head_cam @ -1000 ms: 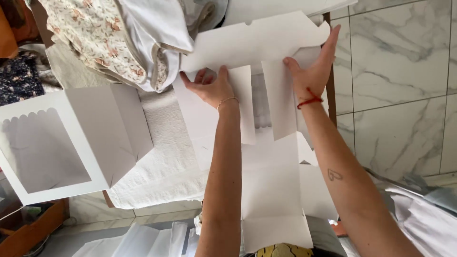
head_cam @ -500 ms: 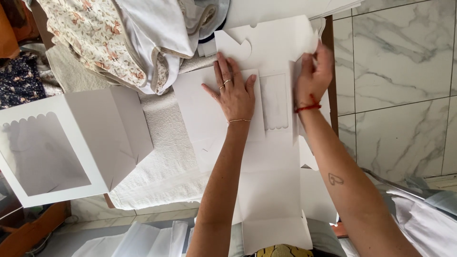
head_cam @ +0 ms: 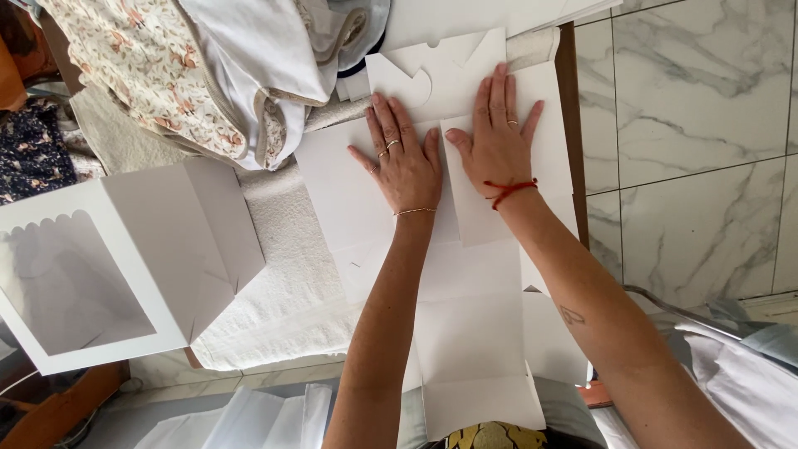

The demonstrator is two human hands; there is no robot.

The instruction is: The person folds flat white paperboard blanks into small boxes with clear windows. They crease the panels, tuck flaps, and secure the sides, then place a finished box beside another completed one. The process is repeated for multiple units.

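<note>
A table with a dark wooden edge [head_cam: 568, 125] carries a white textured cloth [head_cam: 287, 283]. On the cloth lies a flat, unfolded white cardboard box blank [head_cam: 470, 333]. Left of the blank stands an assembled white window box [head_cam: 116, 266]. Beyond the blank lies a heap of floral and white fabric [head_cam: 208, 75].

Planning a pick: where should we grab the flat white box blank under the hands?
Probably the near flap: it overhangs the table edge toward the person, so fingers can pinch from below. Elsewhere the blank lies flat, pressed by the left hand and right hand.
</note>
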